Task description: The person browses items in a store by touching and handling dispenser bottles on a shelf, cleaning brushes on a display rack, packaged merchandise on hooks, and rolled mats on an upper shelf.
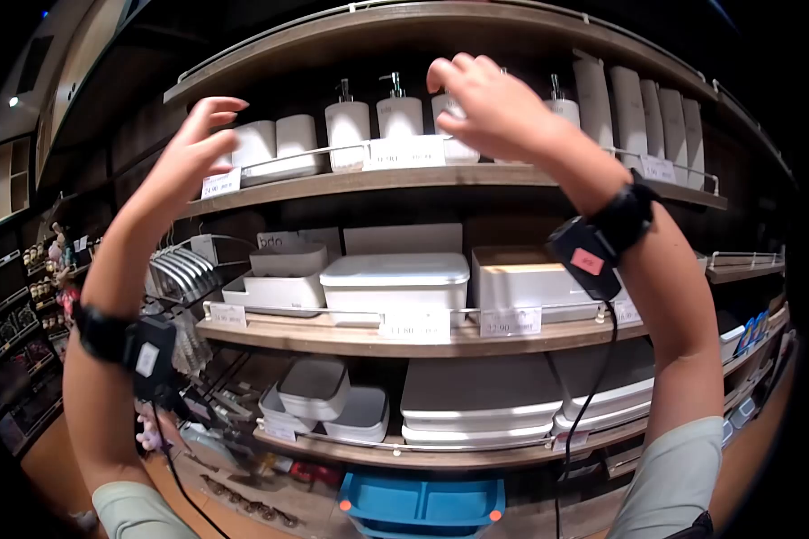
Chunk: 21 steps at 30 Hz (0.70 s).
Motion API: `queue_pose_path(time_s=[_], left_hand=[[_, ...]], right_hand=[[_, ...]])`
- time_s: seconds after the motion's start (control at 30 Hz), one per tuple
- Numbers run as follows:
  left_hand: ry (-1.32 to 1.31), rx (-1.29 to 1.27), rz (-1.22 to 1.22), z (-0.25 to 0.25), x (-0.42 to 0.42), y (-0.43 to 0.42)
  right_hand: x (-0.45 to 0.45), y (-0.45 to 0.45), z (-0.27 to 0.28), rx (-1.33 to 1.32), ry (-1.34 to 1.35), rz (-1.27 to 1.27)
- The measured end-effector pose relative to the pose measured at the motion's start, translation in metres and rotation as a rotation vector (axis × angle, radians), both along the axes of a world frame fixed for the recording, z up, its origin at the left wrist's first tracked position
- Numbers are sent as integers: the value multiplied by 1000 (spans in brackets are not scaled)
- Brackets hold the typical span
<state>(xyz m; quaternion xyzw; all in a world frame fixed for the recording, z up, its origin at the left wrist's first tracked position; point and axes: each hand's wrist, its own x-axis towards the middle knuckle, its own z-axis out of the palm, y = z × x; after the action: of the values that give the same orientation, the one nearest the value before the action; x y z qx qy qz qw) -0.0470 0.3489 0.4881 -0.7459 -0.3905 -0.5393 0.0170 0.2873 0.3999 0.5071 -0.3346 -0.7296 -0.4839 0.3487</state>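
My left hand [202,135] is raised at the left end of the upper shelf, beside two white cups [296,142]. Its fingers are apart and hold nothing visible. In front of the row of white soap dispensers, my right hand [494,106] reaches up with curved fingers, its thumb apart from them. It partly covers one soap dispenser [458,148]; whether they touch I cannot tell. Two more soap dispensers [347,130] stand between my hands, their silver pumps upright. Another dispenser [562,110] shows to the right of my right hand.
A low wire rail and price tags [404,153] run along the upper shelf's edge [404,180]. Tall white boxes [629,112] stand at its right. Below are lidded white boxes [395,283], grey-lidded bins [481,395] and a blue tray [422,503]. Cables hang from both wrist devices.
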Motion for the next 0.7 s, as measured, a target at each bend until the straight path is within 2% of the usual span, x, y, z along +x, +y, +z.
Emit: queue_pose_path(time_s=[0.1,0.17,0.27,0.37,0.5,0.57,0.7], left_hand=[[90,18,-36,7,17,57],[180,122,54,5,25,93],[72,-3,7,7,40,129],[62,98,35,16,46,176],[60,-12,2,30,57,180],[54,31,4,34,60,193],[88,88,63,31,70,206]], right_hand=[[-18,25,3,-35,-52,-84],[-22,39,1,-31,-76,-108],[-25,50,-7,-45,-93,-154],[-29,55,-6,-129,-22,-143],[-37,68,3,-206,117,-84],[-44,79,9,-156,152,14],[-63,98,28,-228,258,24]])
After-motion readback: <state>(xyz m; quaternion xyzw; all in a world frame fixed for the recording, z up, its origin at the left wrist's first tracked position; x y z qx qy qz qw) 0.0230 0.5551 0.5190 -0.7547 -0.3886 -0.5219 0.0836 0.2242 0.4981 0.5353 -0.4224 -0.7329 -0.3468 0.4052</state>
